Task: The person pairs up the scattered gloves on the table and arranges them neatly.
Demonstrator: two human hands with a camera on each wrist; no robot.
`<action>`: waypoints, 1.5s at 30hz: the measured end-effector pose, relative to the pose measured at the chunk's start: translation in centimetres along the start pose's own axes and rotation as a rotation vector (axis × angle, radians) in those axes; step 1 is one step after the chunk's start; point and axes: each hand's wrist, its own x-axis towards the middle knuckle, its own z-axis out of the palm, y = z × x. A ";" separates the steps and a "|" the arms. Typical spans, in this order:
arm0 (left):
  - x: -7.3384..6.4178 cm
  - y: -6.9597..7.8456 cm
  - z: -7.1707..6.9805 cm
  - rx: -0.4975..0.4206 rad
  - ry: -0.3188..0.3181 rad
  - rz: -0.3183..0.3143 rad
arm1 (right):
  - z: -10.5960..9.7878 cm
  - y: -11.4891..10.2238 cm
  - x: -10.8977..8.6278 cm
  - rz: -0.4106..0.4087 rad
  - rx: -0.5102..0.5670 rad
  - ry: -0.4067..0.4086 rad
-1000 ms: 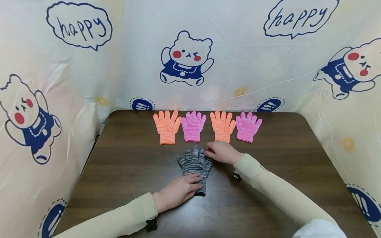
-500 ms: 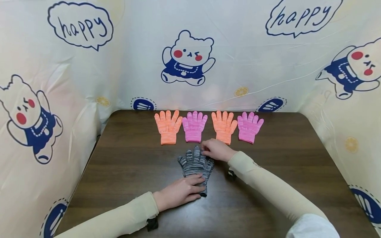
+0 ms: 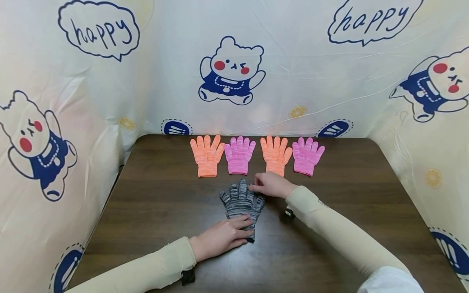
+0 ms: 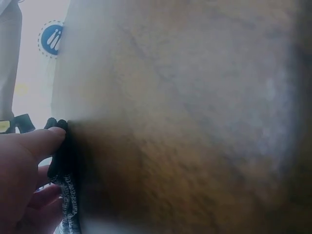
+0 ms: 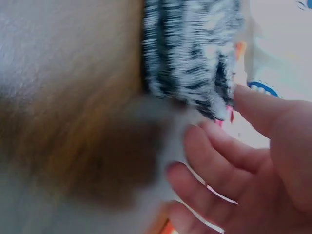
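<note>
A grey-and-black knitted glove (image 3: pixel 239 203) lies flat on the table, its fingers spread away from me and its dark cuff toward me. My left hand (image 3: pixel 223 236) rests across the lower palm and cuff with fairly straight fingers. In the left wrist view, the left thumb (image 4: pixel 46 141) lies against the black cuff (image 4: pixel 61 156). My right hand (image 3: pixel 272 185) pinches the tip of one glove finger on the right side, thumb and forefinger together. The right wrist view shows the striped glove finger (image 5: pixel 190 53) between the right thumb (image 5: pixel 258 107) and fingers.
Along the table's far edge lie an orange glove (image 3: pixel 207 156), a pink glove (image 3: pixel 239 156), a second orange glove (image 3: pixel 275 152) and a second pink glove (image 3: pixel 307 156). The brown table (image 3: pixel 154 211) is enclosed by a printed curtain (image 3: pixel 165 73).
My right hand shifted left over the glove's fingers, then back a little to the right. The left hand stays on the glove, which lies nearly as before.
</note>
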 end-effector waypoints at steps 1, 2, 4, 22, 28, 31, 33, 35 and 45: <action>0.0 0.0 0.0 -0.001 0.000 0.000 | -0.2 0.1 -0.2 0.001 0.005 -0.037; 0.0 0.0 0.1 -0.002 0.000 -0.001 | -0.3 0.1 -0.4 -0.003 0.003 -0.077; 0.0 0.0 0.0 -0.008 -0.004 -0.006 | -0.5 0.3 -0.7 -0.022 0.004 -0.147; -0.1 0.2 0.1 0.011 -0.005 -0.013 | 0.1 0.5 -1.1 -0.018 -0.054 -0.215; 0.0 0.2 0.1 -0.003 -0.013 -0.021 | -0.4 0.6 -0.9 0.007 -0.078 -0.221; -0.1 0.2 0.0 -0.010 -0.022 -0.029 | -0.5 0.7 -0.6 -0.005 0.000 -0.174; -0.1 0.1 0.0 -0.008 -0.024 -0.029 | -0.4 0.7 -0.2 -0.025 0.040 -0.105; -0.1 0.1 0.0 -0.003 -0.020 -0.025 | -0.2 0.7 0.2 -0.050 0.062 -0.039; 0.0 0.3 -0.2 -0.003 -0.032 -0.035 | 0.6 0.4 1.6 -0.039 0.158 0.063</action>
